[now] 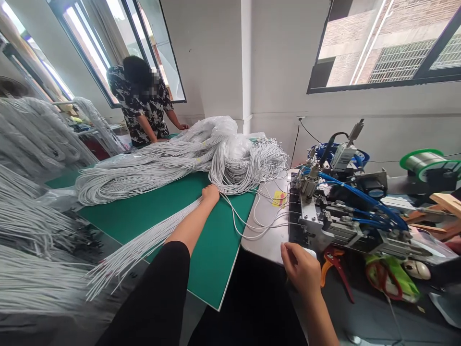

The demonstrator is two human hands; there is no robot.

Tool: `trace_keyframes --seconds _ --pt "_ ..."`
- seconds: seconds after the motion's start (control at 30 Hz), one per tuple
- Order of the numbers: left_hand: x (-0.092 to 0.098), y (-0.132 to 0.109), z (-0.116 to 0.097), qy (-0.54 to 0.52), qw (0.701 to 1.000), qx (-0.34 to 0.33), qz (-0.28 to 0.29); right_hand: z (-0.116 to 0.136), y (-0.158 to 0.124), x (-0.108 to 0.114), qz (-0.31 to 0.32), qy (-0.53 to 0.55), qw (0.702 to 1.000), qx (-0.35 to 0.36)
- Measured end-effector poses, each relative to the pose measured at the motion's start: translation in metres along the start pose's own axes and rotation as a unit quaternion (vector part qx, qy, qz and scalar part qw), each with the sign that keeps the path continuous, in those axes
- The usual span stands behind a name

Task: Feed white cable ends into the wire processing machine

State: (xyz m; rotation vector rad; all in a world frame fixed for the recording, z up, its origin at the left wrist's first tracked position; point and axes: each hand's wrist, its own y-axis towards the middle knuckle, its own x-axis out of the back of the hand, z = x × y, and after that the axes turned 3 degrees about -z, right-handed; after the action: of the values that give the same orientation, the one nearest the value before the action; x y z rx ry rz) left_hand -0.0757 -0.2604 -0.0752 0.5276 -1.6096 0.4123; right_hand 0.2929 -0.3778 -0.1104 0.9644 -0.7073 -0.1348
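Holding one cable bundle (151, 236) is the left hand (210, 193); the right hand (304, 270), grip unclear, neighbours one machine (340, 229).

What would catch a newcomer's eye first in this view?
Probably the big heap of white cables, sprawling over the green table. Next might be the machine on the right, with a few cables leading to it, and the green-rimmed spool behind it, farther right.

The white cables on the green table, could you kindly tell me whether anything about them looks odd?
Mildly, yes: the white cables splay in a loose tangle near the machine, unlike their neat loops farther left. I see no clear damage.
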Motion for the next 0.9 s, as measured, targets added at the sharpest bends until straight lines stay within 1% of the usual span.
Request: trace_keyframes --seconds 0.17,0.33,0.4,0.5,0.6,0.7,0.8,0.87,0.9 --pt "0.009 -0.006 0.002 0.002 1.0 0.008 -0.024 -0.001 0.0 0.002 0.0 0.018 1.0 -0.008" --pt "0.03 -0.01 0.012 -0.037 0.999 0.002 -0.038 -0.002 -0.001 0.001 -0.001 0.032 0.999 -0.01" --pt "0.04 -0.01 0.018 -0.064 0.998 0.0 -0.023 -0.003 -0.002 0.0 -0.002 0.034 0.999 -0.014" --pt "0.051 -0.015 0.031 -0.124 0.991 -0.02 0.04 -0.004 -0.003 0.001 0.0 0.033 0.999 -0.021" --pt "0.053 -0.034 0.055 -0.193 0.973 -0.047 0.119 -0.003 -0.002 0.002 -0.001 0.032 0.999 -0.019" --pt "0.052 -0.065 0.088 -0.242 0.952 -0.059 0.179 -0.002 -0.002 0.003 0.002 0.03 0.999 -0.011" --pt "0.05 -0.104 0.129 -0.262 0.938 -0.06 0.218 -0.002 -0.001 0.003 0.002 0.025 1.0 -0.004" --pt "0.049 -0.128 0.155 -0.261 0.934 -0.061 0.236 -0.003 -0.002 0.002 0.001 0.021 1.0 -0.003" --pt "0.049 -0.139 0.167 -0.243 0.939 -0.071 0.233 -0.004 -0.002 0.001 0.002 0.02 1.0 -0.004"
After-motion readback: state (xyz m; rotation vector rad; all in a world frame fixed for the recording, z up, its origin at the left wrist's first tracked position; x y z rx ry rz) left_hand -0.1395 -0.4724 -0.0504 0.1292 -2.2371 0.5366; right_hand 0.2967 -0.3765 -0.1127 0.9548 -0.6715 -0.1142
